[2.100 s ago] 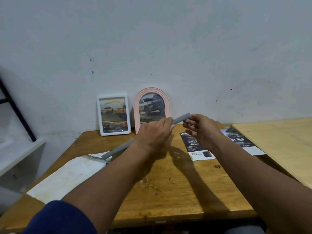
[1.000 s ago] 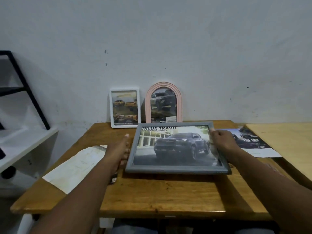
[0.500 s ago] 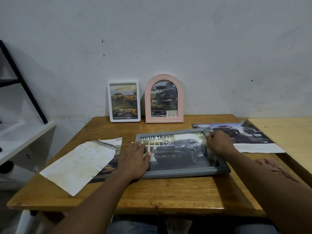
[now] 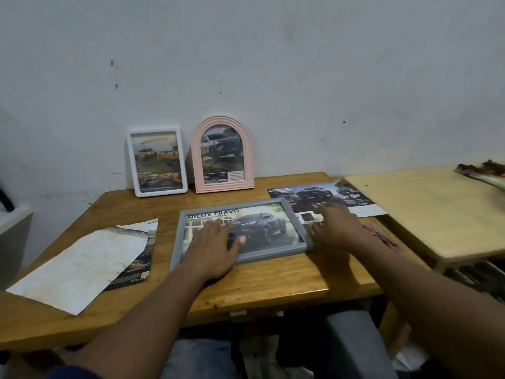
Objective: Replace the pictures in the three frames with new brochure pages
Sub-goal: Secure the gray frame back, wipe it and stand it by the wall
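Note:
A grey frame [image 4: 296, 218] with a dark truck picture lies flat, face up, in the middle of the wooden table [image 4: 273, 283]. My left hand [image 4: 211, 247] rests flat on its glass, fingers spread. My right hand [image 4: 337, 228] lies beside the frame's right edge, fingers relaxed, partly on a brochure page [image 4: 322, 195]. A white rectangular frame [image 4: 157, 162] and a pink arched frame [image 4: 222, 154] stand leaning on the wall behind, each with a truck picture.
Loose papers [image 4: 79, 261], one blank side up over a printed page, lie at the table's left. A lighter wooden table [image 4: 437, 209] adjoins on the right, with a brush-like object [image 4: 483, 172] on it. A white shelf [image 4: 13, 214] sits far left.
The grey frame went from held on edge in both hands to lying flat, face up. My left hand slid onto its glass. My right hand moved off its top right corner to its right side.

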A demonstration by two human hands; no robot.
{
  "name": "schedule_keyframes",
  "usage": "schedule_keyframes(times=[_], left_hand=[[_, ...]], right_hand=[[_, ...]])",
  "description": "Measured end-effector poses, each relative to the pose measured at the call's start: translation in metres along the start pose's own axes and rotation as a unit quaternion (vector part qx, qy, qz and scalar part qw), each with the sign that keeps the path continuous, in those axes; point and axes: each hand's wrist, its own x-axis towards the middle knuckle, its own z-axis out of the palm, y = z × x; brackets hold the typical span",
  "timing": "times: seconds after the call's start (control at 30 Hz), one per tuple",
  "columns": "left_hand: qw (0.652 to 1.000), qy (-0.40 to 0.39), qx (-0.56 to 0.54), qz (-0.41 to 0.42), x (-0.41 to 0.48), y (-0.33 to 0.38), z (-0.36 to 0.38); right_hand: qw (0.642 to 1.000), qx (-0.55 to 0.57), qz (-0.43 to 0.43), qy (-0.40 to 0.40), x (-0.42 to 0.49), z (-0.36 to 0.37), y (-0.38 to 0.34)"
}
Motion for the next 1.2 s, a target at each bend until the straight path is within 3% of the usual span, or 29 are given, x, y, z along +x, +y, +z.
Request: schedule_keyframes(times=[0.13,0.27,0.47,0.57,0.63,0.73,0.77,0.8,0.9,0.93,1.0,1.07,1.13,1.2], left_hand=[[0.999,-0.014,0.018,0.037,0.000,0.021,0.008],[0.999,-0.008,0.021,0.035,-0.003,0.024,0.006],[1.000,-0.010,0.009,0.000,-0.006,0.006,-0.009],[0.999,0.022,-0.005,-0.040,-0.006,-0.024,-0.018],[0.996,0.037,-0.019,-0.073,-0.003,-0.048,-0.025],[0.993,0.048,-0.012,-0.103,0.002,-0.076,-0.034],[0.993,0.048,-0.015,-0.107,0.004,-0.082,-0.036],[0.993,0.046,-0.018,-0.110,0.005,-0.085,-0.037],[0.995,0.029,-0.011,-0.096,0.006,-0.090,-0.033],[0.996,0.025,-0.009,-0.088,0.007,-0.091,-0.030],[0.996,0.028,-0.024,-0.085,0.006,-0.093,-0.023],[0.995,0.034,-0.036,-0.084,0.003,-0.094,-0.020],[0.995,0.045,-0.034,-0.087,0.001,-0.093,-0.020],[0.992,0.056,-0.031,-0.108,0.000,-0.091,-0.023]], right_hand=[[0.998,-0.040,0.043,-0.037,-0.026,-0.011,0.034],[0.992,-0.005,0.089,-0.093,-0.043,-0.002,0.057],[0.998,0.020,0.050,0.040,-0.042,-0.006,0.040],[0.975,0.194,0.082,0.074,-0.025,-0.021,0.006],[0.901,0.411,0.132,0.039,-0.010,-0.032,-0.024],[0.659,0.707,0.205,-0.151,0.010,-0.046,-0.067],[0.614,0.735,0.217,-0.191,0.020,-0.042,-0.076],[0.610,0.730,0.219,-0.215,0.028,-0.036,-0.086],[0.685,0.653,0.175,-0.270,0.049,-0.016,-0.121],[0.730,0.611,0.145,-0.269,0.056,-0.011,-0.134],[0.847,0.484,0.052,-0.214,0.071,-0.003,-0.160],[0.921,0.361,-0.071,-0.129,0.078,0.003,-0.190],[0.944,0.260,-0.172,-0.103,0.081,0.016,-0.217],[0.947,0.177,-0.235,-0.131,0.081,0.040,-0.233]])
